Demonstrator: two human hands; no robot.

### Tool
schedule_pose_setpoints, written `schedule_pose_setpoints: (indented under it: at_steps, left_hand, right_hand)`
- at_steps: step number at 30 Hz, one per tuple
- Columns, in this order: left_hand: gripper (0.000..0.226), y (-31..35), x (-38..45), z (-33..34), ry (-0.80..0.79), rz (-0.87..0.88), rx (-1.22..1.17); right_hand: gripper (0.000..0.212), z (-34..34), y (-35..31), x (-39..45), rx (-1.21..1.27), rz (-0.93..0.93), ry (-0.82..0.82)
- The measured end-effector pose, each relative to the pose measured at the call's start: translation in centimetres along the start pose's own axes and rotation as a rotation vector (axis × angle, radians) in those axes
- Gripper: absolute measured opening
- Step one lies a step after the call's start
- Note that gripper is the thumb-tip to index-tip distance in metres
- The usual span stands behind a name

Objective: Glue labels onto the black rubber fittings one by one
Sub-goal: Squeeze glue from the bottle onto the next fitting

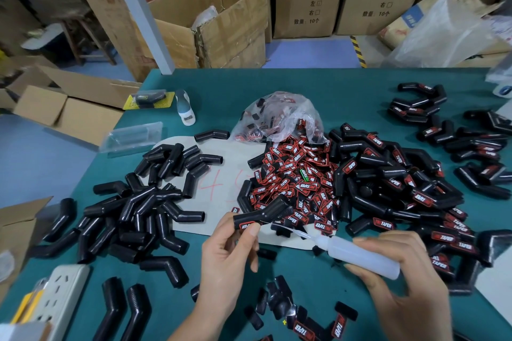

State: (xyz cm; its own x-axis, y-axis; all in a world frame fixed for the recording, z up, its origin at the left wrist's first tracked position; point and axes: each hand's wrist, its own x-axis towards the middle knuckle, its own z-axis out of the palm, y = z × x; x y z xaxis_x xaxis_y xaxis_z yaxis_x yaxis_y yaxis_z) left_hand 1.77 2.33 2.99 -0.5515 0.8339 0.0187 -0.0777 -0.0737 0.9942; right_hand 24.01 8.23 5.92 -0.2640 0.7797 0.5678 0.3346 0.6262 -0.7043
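Note:
My left hand [225,260] holds a bent black rubber fitting [263,214] above the green table, thumb pressing a red-and-black label [246,225] onto its near end. My right hand [399,271] grips a translucent white glue bottle [363,253]; its thin nozzle points left toward the fitting. A heap of loose labels [299,183] lies in the middle. Unlabelled fittings [144,207] are piled at the left. Labelled fittings [401,188] are piled at the right.
A clear plastic bag [279,116] with more labels sits behind the heap on the green table [318,83]. A white power strip [61,296] lies at the near left. Loose labels [302,324] and black bits lie near the front edge. Cardboard boxes [216,25] stand behind the table.

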Motion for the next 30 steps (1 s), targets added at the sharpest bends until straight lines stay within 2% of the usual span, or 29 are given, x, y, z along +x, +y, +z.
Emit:
schedule_pose_setpoints:
  at_steps: [25,30]
  left_hand:
    - [0.011,-0.20,0.04,-0.09,0.012,-0.020,0.004]
    - [0.017,-0.24,0.04,-0.06,0.009,-0.014,0.011]
  right_hand:
    - [0.028,0.06,-0.12,0.00,-0.009,-0.009,0.006]
    - [0.026,0.10,-0.31,0.11,-0.008,0.006,0.004]
